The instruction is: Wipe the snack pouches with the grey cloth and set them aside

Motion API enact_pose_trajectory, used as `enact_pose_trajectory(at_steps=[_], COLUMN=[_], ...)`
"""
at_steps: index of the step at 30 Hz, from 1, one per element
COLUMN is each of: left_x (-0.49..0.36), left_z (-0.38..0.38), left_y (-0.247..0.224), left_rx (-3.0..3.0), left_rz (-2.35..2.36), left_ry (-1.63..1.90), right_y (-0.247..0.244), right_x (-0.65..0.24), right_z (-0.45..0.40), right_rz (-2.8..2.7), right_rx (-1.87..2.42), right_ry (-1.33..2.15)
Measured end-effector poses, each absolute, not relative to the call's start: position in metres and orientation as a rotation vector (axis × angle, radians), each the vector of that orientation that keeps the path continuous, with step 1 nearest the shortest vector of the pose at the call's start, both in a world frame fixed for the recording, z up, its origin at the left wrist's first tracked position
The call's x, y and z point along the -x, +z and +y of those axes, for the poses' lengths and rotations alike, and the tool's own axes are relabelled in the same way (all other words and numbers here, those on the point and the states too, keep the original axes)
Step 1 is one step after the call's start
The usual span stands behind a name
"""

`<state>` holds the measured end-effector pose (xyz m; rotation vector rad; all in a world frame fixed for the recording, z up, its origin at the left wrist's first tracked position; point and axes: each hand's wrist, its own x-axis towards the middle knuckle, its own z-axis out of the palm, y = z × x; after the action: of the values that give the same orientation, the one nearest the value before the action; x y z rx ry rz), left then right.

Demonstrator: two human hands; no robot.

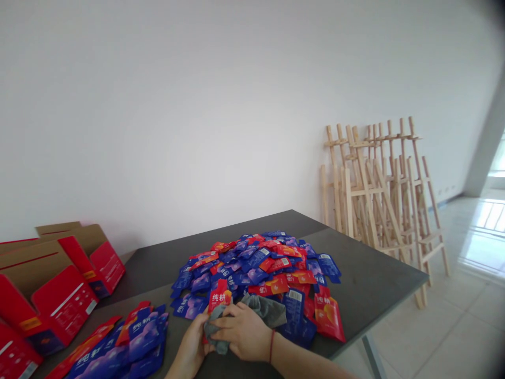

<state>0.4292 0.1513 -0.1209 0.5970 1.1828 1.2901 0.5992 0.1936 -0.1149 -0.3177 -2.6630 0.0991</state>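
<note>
Near the table's front edge, my left hand (193, 337) is closed around a red pouch (219, 296) with white lettering, held upright. My right hand (248, 331) grips a grey cloth (216, 329) and presses it against the front of that pouch, covering its lower part. A loose end of the cloth trails to the right over the pouches. Just beyond my hands lies a wide heap of blue and red pouches (258, 258). Left of my hands, more blue and red pouches (144, 334) lie in overlapping stacks.
Open red cardboard boxes (65, 302) stand along the left side of the dark table (361, 281). A white wall (197, 121) rises behind it. Wooden easels (371, 195) lean at the right, beyond the table's corner, on a tiled floor (445, 310).
</note>
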Motion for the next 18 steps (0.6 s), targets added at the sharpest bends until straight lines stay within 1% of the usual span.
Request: enact_pose_trajectory(at_steps=[3,5,13,15,18], left_x=[-0.4321,-0.4342,-0.4363,-0.4347,-0.4309], left_z=[0.1531,0.1534,0.1543,0.1552,0.1568], left_y=[-0.1196,-0.1201,-0.1236,-0.1248,-0.1269], left_rx=[-0.494,-0.496,-0.695,-0.691,-0.651], left_rz=[1.178,1.219,1.417,1.406,1.359], left_ry=[1.342,1.365,1.356,1.363,1.435], right_y=[-0.1165,-0.1158,-0.1115,-0.1109,-0.1097], right_x=[-0.5993,-0.5978,-0.5904,-0.5914,-0.5944], right_z=[0.1932,0.1929,0.2012,0.2021,0.1977], right_rz=[-2.672,-2.652,-2.452,-2.469,-2.562], right_rx=[0.248,0.305,0.816,0.788,0.591], right_ry=[0.075,0.074,0.152,0.151,0.126])
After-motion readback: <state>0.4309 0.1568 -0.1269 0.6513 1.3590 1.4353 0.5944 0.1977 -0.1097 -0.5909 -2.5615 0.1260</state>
